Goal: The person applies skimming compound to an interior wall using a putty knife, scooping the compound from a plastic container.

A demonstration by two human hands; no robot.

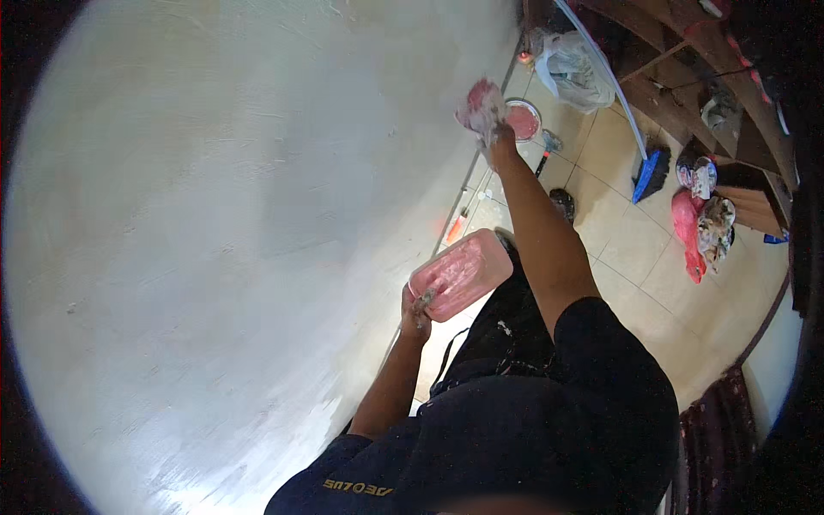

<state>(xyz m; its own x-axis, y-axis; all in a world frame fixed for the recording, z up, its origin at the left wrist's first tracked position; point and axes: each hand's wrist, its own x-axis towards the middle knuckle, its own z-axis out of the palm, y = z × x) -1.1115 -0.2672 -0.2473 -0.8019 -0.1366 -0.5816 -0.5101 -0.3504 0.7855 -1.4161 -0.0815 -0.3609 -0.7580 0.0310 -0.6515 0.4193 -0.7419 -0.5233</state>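
Note:
My left hand [416, 313] grips the near end of a pink plastic tub [481, 266], thumb over the rim, with pink paste inside and smears on my fingers. My right hand [493, 137] is raised beside the pale, streaked wall [215, 189], closed on a pinkish-white smeared object [479, 99] that is blurred and too unclear to name. Whether it touches the wall I cannot tell. Behind that hand, a round container of pink material [524, 121] sits on the tiled floor.
An orange-handled tool [457, 225] and a dark-handled tool [542, 161] lie along the wall base. At right stand wooden shelving [652, 43], a plastic bag [571, 73], a blue broom [650, 176], a red bag [687, 232] and rubbish [717, 227] on the tiles [635, 257].

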